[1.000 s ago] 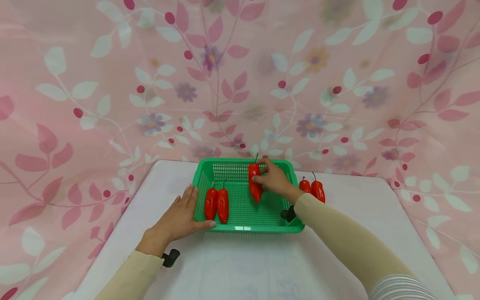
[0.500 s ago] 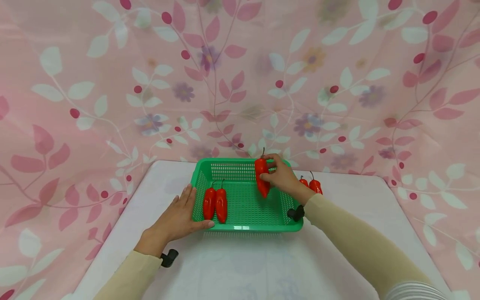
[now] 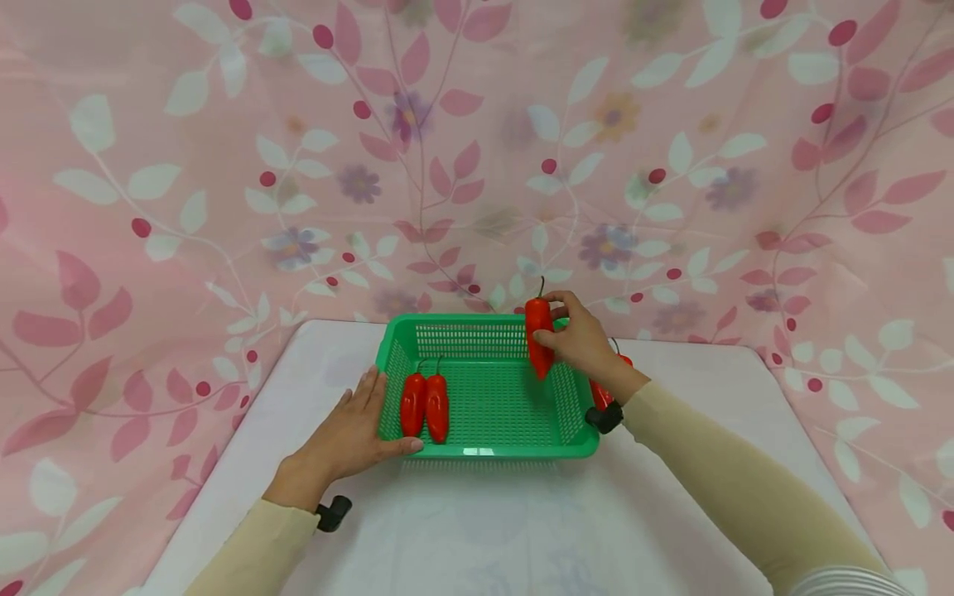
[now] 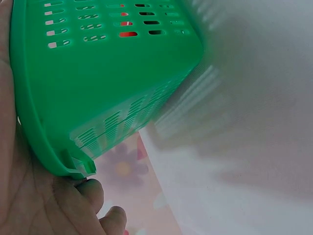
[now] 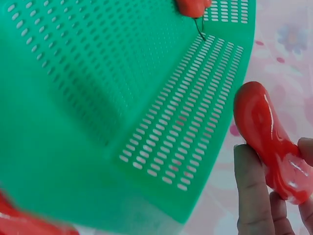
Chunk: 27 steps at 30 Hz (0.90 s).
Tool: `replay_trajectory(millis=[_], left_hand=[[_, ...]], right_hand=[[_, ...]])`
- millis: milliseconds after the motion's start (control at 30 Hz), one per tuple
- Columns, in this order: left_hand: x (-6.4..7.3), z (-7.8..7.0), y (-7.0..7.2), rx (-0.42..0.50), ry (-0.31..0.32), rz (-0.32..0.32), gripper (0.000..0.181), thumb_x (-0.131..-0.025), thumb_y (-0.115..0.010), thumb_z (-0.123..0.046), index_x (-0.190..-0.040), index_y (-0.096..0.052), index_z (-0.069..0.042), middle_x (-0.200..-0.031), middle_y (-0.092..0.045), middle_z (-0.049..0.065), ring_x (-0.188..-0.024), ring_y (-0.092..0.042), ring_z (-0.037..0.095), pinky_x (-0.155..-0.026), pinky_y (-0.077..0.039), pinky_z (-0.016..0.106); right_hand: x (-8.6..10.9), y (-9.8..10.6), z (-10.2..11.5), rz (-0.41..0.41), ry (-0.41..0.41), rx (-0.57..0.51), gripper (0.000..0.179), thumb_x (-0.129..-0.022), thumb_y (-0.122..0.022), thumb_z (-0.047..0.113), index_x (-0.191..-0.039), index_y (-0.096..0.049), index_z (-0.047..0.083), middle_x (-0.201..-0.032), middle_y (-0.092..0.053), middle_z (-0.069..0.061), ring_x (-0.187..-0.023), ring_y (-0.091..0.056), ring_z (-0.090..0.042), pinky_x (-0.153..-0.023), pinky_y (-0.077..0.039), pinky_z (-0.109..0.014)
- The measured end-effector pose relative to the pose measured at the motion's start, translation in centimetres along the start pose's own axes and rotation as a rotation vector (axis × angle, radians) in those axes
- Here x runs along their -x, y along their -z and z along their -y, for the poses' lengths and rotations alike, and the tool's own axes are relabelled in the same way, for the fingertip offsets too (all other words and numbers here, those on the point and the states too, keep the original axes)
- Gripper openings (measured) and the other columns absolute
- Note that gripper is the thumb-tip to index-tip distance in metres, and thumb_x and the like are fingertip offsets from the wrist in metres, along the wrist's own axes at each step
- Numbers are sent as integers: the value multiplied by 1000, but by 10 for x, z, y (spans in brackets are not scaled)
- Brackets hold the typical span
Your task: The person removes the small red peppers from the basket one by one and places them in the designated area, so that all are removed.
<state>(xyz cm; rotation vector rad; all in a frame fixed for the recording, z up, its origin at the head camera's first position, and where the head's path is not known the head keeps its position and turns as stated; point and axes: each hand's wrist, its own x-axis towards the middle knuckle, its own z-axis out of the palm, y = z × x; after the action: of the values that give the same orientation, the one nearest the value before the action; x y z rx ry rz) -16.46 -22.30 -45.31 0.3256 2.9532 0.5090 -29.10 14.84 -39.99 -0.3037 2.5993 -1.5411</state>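
My right hand [image 3: 585, 341] pinches a glossy red chili pepper [image 3: 538, 323] between thumb and fingers, stem up, over the back right part of the green plastic basket [image 3: 480, 452]. From the right wrist view, the pepper's smooth tip end [image 5: 252, 105] points toward the camera, beside the basket's rim. Two more red peppers, one [image 3: 412, 406] and another [image 3: 437, 410], lie side by side on the basket floor at the left. Along the left rim rests my left hand [image 3: 339, 439], fingers straight and thumb on the front rim; its palm [image 4: 36, 205] meets the rim in the left wrist view.
Just outside the basket's right wall, red peppers [image 3: 599, 396] lie on the white tablecloth [image 3: 477, 530], partly behind my right wrist. A pink floral curtain [image 3: 477, 165] hangs behind the table. Each wrist carries a small black device [image 3: 607, 416].
The held pepper has gone up and to the right, from over the basket's middle toward its back right corner. My left hand has stayed on the rim.
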Motion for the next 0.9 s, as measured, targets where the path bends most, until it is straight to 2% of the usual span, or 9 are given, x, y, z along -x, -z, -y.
replay_trajectory(millis=[167,367,500,667,900], left_hand=[[-1,0,0,-11,-1,-1,137,-79,-62,-89,-165,-15,8,-175,-11,25,-161,-16,46,-129,-20,62],[1,-1,2,-9,-11,-10,136,-80,-64,-87,-164,-17,10,-174,-14,27,-160,-18,48,-128,-21,64],[1,-2,2,-2,-6,2,136,-81,-64,-86,-164,-16,9,-174,-13,27,-160,-17,48,-128,-21,64],[2,-3,4,3,8,14,136,-81,-65,-86,-165,-14,8,-175,-11,26,-161,-15,47,-129,-19,63],[2,-4,5,-2,6,12,136,-81,-64,-86,-165,-14,8,-175,-11,26,-161,-15,47,-129,-19,63]], right_hand=[[3,16,-4,-26,17,20,64,-97,-73,20,-154,-42,21,-138,-55,-18,-111,-67,-38,-72,-67,-42],[9,35,-9,-45,20,27,65,-100,-70,22,-157,-39,19,-146,-53,-19,-123,-62,-41,-77,-67,-48],[15,45,-13,-66,13,70,66,-101,-70,24,-159,-38,19,-148,-52,-20,-125,-60,-41,-79,-67,-47],[23,58,-19,-81,-12,69,69,-102,-70,23,-161,-35,18,-151,-50,-22,-128,-59,-44,-82,-66,-51],[30,76,-40,-96,-58,116,73,-100,-70,21,-163,-33,18,-154,-47,-24,-131,-56,-47,-89,-63,-57]])
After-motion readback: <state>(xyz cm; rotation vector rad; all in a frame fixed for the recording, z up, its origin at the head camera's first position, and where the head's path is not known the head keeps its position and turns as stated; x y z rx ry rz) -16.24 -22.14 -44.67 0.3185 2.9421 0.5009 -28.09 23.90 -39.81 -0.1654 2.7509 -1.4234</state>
